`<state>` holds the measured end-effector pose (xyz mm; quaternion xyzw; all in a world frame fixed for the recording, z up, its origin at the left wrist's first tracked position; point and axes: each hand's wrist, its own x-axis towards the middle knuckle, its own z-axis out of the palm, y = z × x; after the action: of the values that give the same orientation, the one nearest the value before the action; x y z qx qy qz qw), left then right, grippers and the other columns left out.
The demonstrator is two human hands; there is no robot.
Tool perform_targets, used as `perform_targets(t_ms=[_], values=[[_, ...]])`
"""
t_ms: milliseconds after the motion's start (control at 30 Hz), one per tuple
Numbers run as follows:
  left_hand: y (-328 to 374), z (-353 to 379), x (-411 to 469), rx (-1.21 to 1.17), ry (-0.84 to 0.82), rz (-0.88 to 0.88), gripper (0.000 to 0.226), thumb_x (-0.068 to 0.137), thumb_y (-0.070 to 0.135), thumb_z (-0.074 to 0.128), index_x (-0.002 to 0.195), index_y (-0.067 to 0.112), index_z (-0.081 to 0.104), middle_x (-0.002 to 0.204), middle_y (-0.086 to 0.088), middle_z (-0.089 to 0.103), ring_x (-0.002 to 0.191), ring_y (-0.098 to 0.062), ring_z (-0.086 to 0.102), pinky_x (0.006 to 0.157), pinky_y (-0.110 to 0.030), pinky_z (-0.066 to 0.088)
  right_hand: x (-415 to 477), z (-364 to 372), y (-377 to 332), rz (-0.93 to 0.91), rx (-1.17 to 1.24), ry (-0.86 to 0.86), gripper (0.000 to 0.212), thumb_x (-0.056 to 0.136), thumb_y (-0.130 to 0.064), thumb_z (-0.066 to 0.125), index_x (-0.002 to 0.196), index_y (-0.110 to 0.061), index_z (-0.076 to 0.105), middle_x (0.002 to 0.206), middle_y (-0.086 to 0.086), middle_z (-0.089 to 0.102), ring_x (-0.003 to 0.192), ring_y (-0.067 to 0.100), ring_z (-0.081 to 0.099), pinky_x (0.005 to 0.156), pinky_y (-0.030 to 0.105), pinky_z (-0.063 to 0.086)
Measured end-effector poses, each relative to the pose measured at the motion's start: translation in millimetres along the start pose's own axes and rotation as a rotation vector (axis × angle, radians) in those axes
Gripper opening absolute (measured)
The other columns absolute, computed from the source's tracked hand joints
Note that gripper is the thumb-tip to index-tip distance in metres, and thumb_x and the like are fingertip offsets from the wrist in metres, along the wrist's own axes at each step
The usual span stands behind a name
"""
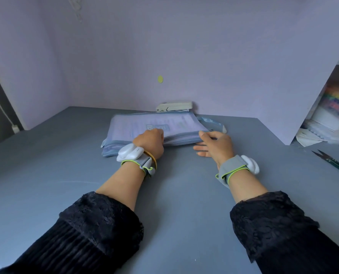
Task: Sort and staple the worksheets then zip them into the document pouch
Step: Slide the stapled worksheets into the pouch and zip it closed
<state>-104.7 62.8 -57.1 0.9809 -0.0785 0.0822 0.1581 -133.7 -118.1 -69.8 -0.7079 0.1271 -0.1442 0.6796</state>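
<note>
A translucent blue document pouch (137, 125) lies flat on the grey table (65, 175), stuffed thick with worksheets whose edges show along its near side. My left hand (149, 142) rests as a fist on the pouch's near edge, pressing it down. My right hand (216, 145) is at the pouch's right near corner, its fingertips pinched at the zipper end while the other fingers spread on the table. A cream stapler (174, 106) lies behind the pouch against the back wall.
A lilac wall closes the back and left. At the right, a slanted lilac board (283, 86) leans in front of stacked papers and books (327, 123). Dark green snips (333, 163) lie near the table's right edge.
</note>
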Motion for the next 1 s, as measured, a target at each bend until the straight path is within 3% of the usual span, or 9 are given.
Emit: perform_targets(t_ms=[167, 367, 467, 567, 633, 700, 767, 867, 1000], values=[[-34, -17, -15, 0.091, -0.018, -0.042, 0.025, 0.082, 0.006, 0.048, 0.097, 0.020, 0.062, 0.109, -0.011, 0.065, 0.097, -0.035, 0.063, 0.078, -0.034, 0.047, -9, 7, -3, 0.003, 0.025, 0.048, 0.012, 0.089, -0.012, 0.065, 0.098, -0.008, 0.058, 0.085, 0.010, 0.062, 0.045, 0.009, 0.067, 0.040, 0.021, 0.052], [-81, -49, -28, 0.128, 0.027, -0.103, 0.022, 0.082, 0.009, 0.054, 0.101, 0.018, 0.061, 0.112, -0.008, 0.064, 0.104, -0.033, 0.061, 0.089, -0.037, 0.046, -34, 47, -17, 0.176, 0.140, -0.134, 0.019, 0.087, 0.004, 0.062, 0.101, -0.007, 0.053, 0.081, 0.011, 0.058, 0.043, 0.011, 0.065, 0.041, 0.020, 0.052], [-79, -61, -32, -0.221, -0.009, 0.029, 0.018, 0.074, 0.016, 0.074, 0.084, 0.022, 0.060, 0.083, 0.000, 0.063, 0.079, -0.021, 0.059, 0.066, -0.024, 0.044, -35, 74, -23, 0.323, 0.346, -0.141, 0.020, 0.089, 0.010, 0.054, 0.090, -0.009, 0.049, 0.072, 0.013, 0.055, 0.036, 0.012, 0.062, 0.041, 0.021, 0.054], [-77, -69, -41, -0.437, -0.118, -0.001, 0.021, 0.082, 0.034, 0.071, 0.070, 0.017, 0.065, 0.058, 0.006, 0.059, 0.051, -0.011, 0.051, 0.047, -0.017, 0.039, -36, 101, -33, 0.394, 0.511, -0.144, 0.024, 0.091, 0.011, 0.051, 0.081, -0.010, 0.047, 0.069, 0.014, 0.053, 0.034, 0.014, 0.061, 0.040, 0.022, 0.054], [-80, -66, -45, -0.445, -0.313, -0.084, 0.035, 0.090, 0.042, 0.060, 0.074, 0.012, 0.069, 0.053, 0.003, 0.061, 0.040, -0.010, 0.047, 0.040, -0.016, 0.038, -36, 114, -40, 0.396, 0.558, -0.151, 0.025, 0.090, 0.011, 0.052, 0.079, -0.010, 0.047, 0.069, 0.013, 0.053, 0.034, 0.013, 0.060, 0.039, 0.022, 0.054], [-84, -61, -47, -0.596, -0.383, -0.216, 0.042, 0.095, 0.044, 0.052, 0.092, 0.004, 0.066, 0.052, 0.000, 0.065, 0.033, -0.009, 0.048, 0.037, -0.015, 0.038, -35, 124, -46, 0.400, 0.544, -0.154, 0.025, 0.090, 0.009, 0.054, 0.078, -0.012, 0.048, 0.069, 0.011, 0.053, 0.035, 0.012, 0.060, 0.039, 0.020, 0.053], [-91, -57, -44, -0.960, -0.299, -0.422, 0.042, 0.096, 0.045, 0.049, 0.101, 0.004, 0.055, 0.056, -0.008, 0.067, 0.031, -0.010, 0.051, 0.035, -0.015, 0.037, -32, 129, -47, 0.413, 0.480, -0.168, 0.022, 0.089, 0.007, 0.057, 0.081, -0.013, 0.051, 0.069, 0.009, 0.054, 0.038, 0.010, 0.058, 0.037, 0.017, 0.050], [-105, -56, -36, -1.469, -0.134, -0.633, 0.028, 0.100, 0.042, 0.044, 0.091, 0.015, 0.047, 0.069, -0.017, 0.066, 0.031, -0.016, 0.057, 0.033, -0.012, 0.035, -28, 132, -43, 0.425, 0.343, -0.204, 0.021, 0.089, 0.006, 0.057, 0.085, -0.015, 0.055, 0.070, 0.005, 0.054, 0.032, 0.004, 0.052, 0.034, 0.011, 0.040], [-120, -52, -20, -1.538, 0.015, -0.697, 0.013, 0.104, 0.021, 0.038, 0.098, 0.013, 0.046, 0.075, -0.013, 0.060, 0.030, -0.014, 0.058, 0.031, -0.010, 0.032, -25, 138, -38, 0.379, 0.157, -0.259, 0.019, 0.090, 0.004, 0.058, 0.089, -0.015, 0.059, 0.072, 0.004, 0.056, 0.041, 0.005, 0.054, 0.033, 0.010, 0.035]])
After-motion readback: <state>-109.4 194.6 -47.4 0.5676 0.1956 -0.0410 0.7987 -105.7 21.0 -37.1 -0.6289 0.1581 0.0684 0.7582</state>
